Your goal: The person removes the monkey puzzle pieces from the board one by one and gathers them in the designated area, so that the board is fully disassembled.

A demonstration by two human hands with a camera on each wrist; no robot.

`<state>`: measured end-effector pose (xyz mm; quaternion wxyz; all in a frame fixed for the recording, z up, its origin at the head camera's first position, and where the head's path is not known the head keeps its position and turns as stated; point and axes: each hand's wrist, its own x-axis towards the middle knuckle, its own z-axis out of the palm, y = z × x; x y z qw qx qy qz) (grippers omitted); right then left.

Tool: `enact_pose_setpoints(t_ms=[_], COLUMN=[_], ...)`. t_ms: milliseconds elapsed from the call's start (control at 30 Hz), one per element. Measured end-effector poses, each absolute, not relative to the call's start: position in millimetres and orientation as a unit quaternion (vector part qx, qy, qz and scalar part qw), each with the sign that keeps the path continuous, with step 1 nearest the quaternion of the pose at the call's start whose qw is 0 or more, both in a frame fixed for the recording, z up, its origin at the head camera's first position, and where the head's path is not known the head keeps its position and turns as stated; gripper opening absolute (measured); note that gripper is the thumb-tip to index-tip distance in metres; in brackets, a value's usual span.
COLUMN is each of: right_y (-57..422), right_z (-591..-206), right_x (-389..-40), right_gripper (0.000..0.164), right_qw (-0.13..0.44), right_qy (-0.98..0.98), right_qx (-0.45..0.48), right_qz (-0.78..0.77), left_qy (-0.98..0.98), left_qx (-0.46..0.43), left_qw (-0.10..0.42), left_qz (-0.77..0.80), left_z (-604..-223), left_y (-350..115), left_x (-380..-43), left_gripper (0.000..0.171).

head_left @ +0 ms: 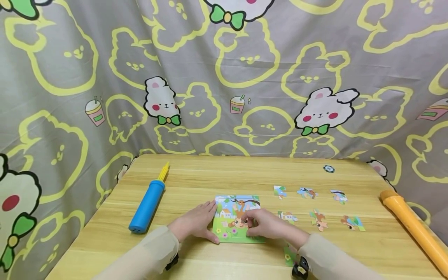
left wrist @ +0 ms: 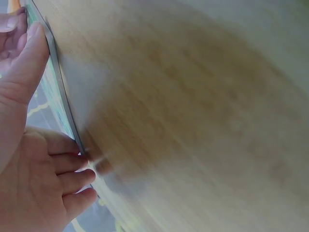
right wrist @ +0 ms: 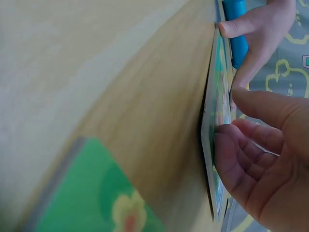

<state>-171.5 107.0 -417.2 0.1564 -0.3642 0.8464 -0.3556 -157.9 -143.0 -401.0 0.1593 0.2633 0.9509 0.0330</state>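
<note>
On the wooden table lies a square jigsaw puzzle board [head_left: 225,229] with a giraffe, a house and flowers. My left hand [head_left: 196,221] rests against its left side, thumb at the near left corner and fingers fairly straight along the edge. Over the board's right half, my right hand [head_left: 266,223] touches the picture with bent fingertips. The right wrist view shows this right hand [right wrist: 270,154] with its thumb apart from the fingers and no loose piece visible between them. A loose green puzzle piece [head_left: 288,256] with a yellow flower lies beside the right wrist.
Several loose pieces lie right of the board, including a giraffe-face piece [head_left: 319,220] and a bird piece [head_left: 307,193]. A blue hand pump [head_left: 147,206] lies at left, an orange tube-shaped thing [head_left: 413,229] at right. A round chip [head_left: 329,168] lies near the patterned curtain [head_left: 231,128].
</note>
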Motion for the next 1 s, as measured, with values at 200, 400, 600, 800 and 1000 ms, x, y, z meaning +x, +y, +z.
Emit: enact_pose_setpoints(t_ms=[200,400,600,800,1000], right_y=[103.6,101.6,100.3,99.5,100.6], right_z=[-418.7,-418.1,-416.7,-418.9,-422.1], right_x=[-171.2,-167.0,-162.1,-163.2,-165.7], right_gripper=[0.029,0.040,0.038,0.035,0.032], right_qw=[0.145,0.131,0.123,0.118,0.125], right_qy=[0.855,0.871,0.876,0.880,0.871], right_qx=[-0.375,-0.378,-0.376,-0.372,-0.371], right_qz=[-0.328,-0.284,-0.275,-0.270,-0.298], left_qy=[0.951,0.950,0.949,0.950,0.951], left_qx=[0.265,0.270,0.271,0.267,0.265], left_qw=[0.158,0.157,0.157,0.160,0.160], left_qz=[0.033,0.030,0.028,0.025,0.025], left_z=[-401.1,-401.8,-401.6,-401.3,-402.6], left_y=[-144.0,-145.0,-144.3,-143.4,-142.8], left_x=[-157.6,-158.1,-158.0,-158.5,-159.3], left_gripper=[0.108,0.109,0.109,0.108,0.108])
